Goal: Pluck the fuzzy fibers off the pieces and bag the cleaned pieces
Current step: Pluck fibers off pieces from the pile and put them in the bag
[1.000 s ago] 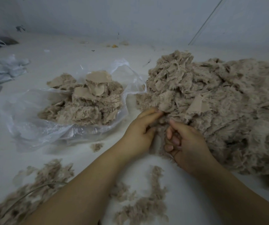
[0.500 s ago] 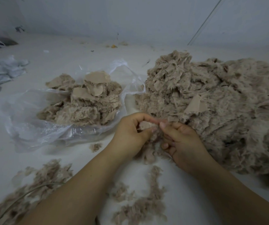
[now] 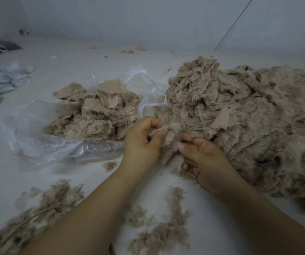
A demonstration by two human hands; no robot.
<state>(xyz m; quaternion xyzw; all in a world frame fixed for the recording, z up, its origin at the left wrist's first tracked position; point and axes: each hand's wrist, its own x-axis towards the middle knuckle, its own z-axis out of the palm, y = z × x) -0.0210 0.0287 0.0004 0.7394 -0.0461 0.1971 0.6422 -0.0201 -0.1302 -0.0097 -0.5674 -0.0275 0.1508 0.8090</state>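
Both hands grip one fuzzy piece just below the picture's centre: the left hand pinches fluff at the piece's upper edge between thumb and curled fingers, and the right hand curls round its lower right side, thumb on top. Fur hides the piece's outline, so its shape and where it ends against the heap cannot be made out. Behind it, from 1 to 4 o'clock, rises the big heap of uncleaned pieces, cut off by the right edge. At 10 o'clock of the hands a clear plastic bag lies open, holding a smaller pile of cleaned pieces; its far handles merge with the pale floor. Plucked fibers lie scattered from 6 to 8 o'clock, blurred at the bottom-left corner. Crumpled grey plastic at 10 o'clock is cropped by the left edge.
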